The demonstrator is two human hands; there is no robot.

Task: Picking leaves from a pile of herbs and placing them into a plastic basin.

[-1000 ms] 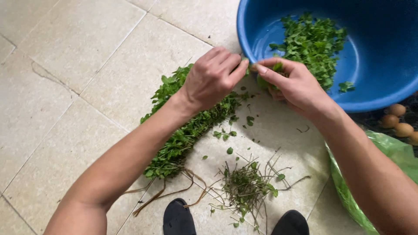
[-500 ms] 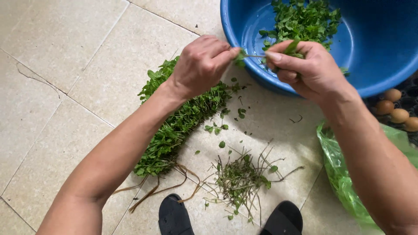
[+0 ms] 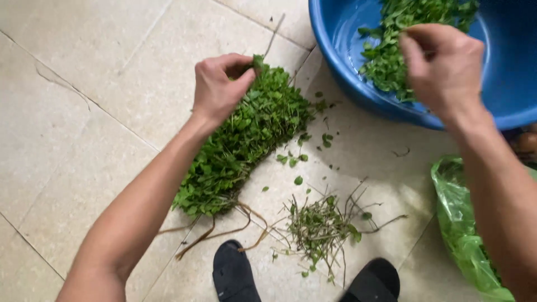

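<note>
Left hand (image 3: 219, 86) pinches a sprig atop the diagonal greens bunch (image 3: 240, 140); right hand (image 3: 444, 67), fingers closed on leaves, hovers over the blue basin (image 3: 347, 67).

On the floor (image 3: 84, 84), the herb bundle (image 3: 240, 145) lies left of my basin (image 3: 347, 72); stems (image 3: 321, 232) before it, bag (image 3: 464, 223) at right.

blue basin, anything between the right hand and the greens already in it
Nothing visible. The right hand hangs over the open blue basin, just above the picked leaves inside. No lid or other object lies between them. The left hand pinches at the bundle of greens on the floor, outside the basin.
</note>
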